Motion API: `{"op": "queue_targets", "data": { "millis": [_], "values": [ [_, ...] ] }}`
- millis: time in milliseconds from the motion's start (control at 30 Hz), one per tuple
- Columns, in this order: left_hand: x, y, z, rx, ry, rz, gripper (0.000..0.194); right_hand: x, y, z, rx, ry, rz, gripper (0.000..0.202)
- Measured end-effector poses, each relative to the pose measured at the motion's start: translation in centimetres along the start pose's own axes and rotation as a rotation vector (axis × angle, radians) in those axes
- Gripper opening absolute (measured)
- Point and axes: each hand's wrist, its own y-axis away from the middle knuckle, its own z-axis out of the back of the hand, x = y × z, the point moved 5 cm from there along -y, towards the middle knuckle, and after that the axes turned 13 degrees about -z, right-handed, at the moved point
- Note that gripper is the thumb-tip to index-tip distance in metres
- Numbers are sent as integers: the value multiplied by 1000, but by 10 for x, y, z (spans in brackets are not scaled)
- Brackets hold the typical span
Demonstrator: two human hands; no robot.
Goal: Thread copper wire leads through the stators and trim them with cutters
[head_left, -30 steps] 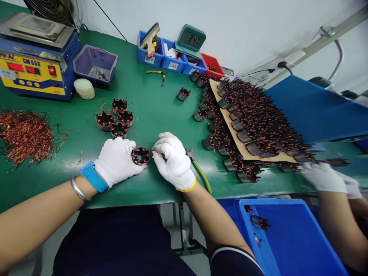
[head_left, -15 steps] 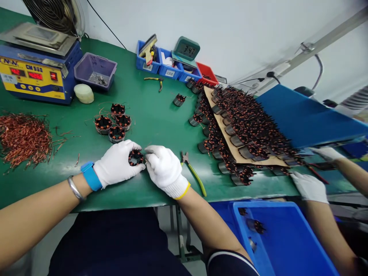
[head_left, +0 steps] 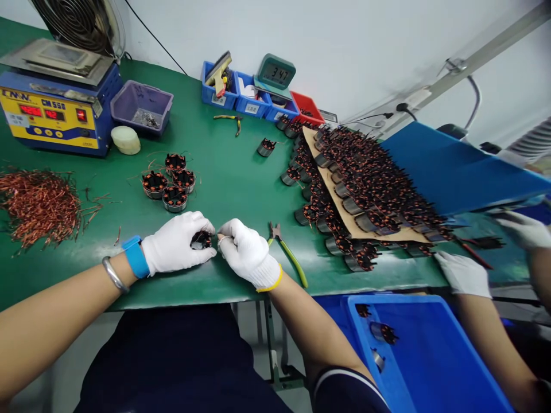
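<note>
My left hand (head_left: 175,244), in a white glove, is closed around a small motor stator (head_left: 201,241) with a dark core, low over the bench's front edge. The stator is tilted, and the glove hides much of it. Just to its right, my right hand (head_left: 246,252), also gloved, has thumb and index finger pinched together; what lies between them is too small to make out. Green-handled cutters (head_left: 294,263) lie to the right of this hand. Beyond my left hand, several copper-wound stators (head_left: 174,198) stand in a cluster with loose wire ends.
Copper wire scraps (head_left: 38,206) are heaped at left, before a blue-yellow solder pot (head_left: 55,115) and a purple bin (head_left: 142,106). Many stators (head_left: 365,178) crowd the right, some on cardboard (head_left: 331,195). A co-worker's gloved hands (head_left: 465,274) are at far right, near a blue crate (head_left: 451,350).
The stator in my left hand has turned, with its wound face now less in view. My right hand stays pinched close by. The co-worker's farther hand has moved right.
</note>
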Motion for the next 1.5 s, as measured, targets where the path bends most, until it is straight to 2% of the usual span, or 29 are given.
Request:
{"op": "queue_targets", "data": {
  "millis": [267,400,500,833,1033,1167,1233,1367,1500],
  "values": [
    [0,2,-4,-29,17,-78,16,-10,6,-13,199,-524,-212,11],
    [0,3,-7,-28,24,-125,14,-8,10,-20,231,-775,-305,11],
    [-2,2,-8,-38,24,-138,12,-6,9,-22,237,-873,-349,11],
    [-6,-1,-13,-101,30,-71,3,-5,7,-21,240,-836,-410,10],
    [-6,2,-15,-119,-39,-108,9,-11,3,-24,235,-748,-386,7],
    [-8,5,-11,-118,-26,-108,15,-15,5,-22,249,-607,-354,7],
    [-9,5,-8,-149,34,-60,16,-16,9,-20,270,-534,-343,6],
    [-7,5,-5,-197,183,146,17,-13,21,-16,342,-434,-342,7],
    [-7,0,-7,-174,142,273,15,2,32,-22,459,-541,-353,6]
  ]
}}
